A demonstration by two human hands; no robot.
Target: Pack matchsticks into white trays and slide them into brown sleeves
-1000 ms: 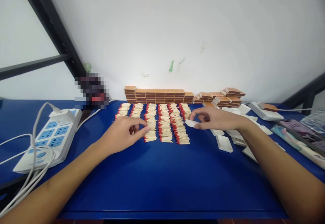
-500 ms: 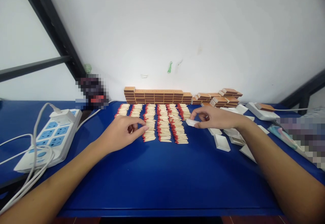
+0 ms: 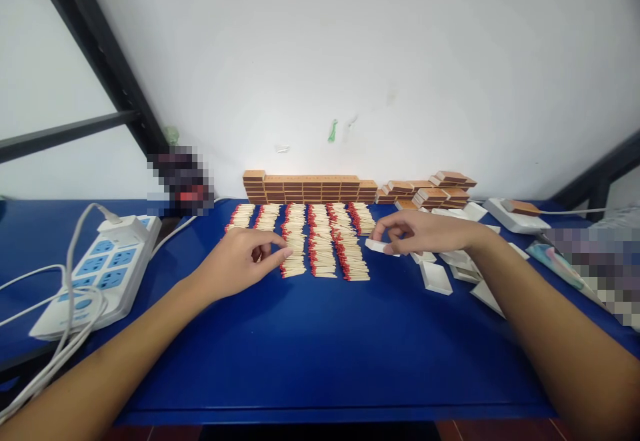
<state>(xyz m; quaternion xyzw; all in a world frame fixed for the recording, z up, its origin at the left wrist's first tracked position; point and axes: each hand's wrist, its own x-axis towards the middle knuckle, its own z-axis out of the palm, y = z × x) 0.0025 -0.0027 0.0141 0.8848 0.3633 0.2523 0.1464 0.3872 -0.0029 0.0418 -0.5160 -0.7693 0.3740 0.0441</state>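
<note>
My left hand (image 3: 240, 262) hovers at or rests against the left side of a pile of red-headed matches (image 3: 296, 248). Its thumb and forefinger curl into a loose pinch at the matchsticks, and anything between the tips is hidden. Over on the right, my right hand (image 3: 420, 231) pinches a small white matchbox tray (image 3: 376, 246) between thumb and fingers. That tray is tilted, just right of the nearest column of matches (image 3: 355, 258). Several loose white trays (image 3: 436, 278) lie beneath and beyond my right wrist, partly covered by the arm.
Brown matchboxes (image 3: 313, 189) are stacked along the wall, with a looser heap of matchboxes (image 3: 443, 194) to their right. A white power strip (image 3: 113, 274) with cables lies at left. At right, a matchbox (image 3: 521, 208) sits on a white device (image 3: 515, 223). The tabletop (image 3: 320, 354) is blue.
The white tray in my right hand has tipped slightly and shows more of its side. My left hand stays in place by the matches. The view has shifted a little.
</note>
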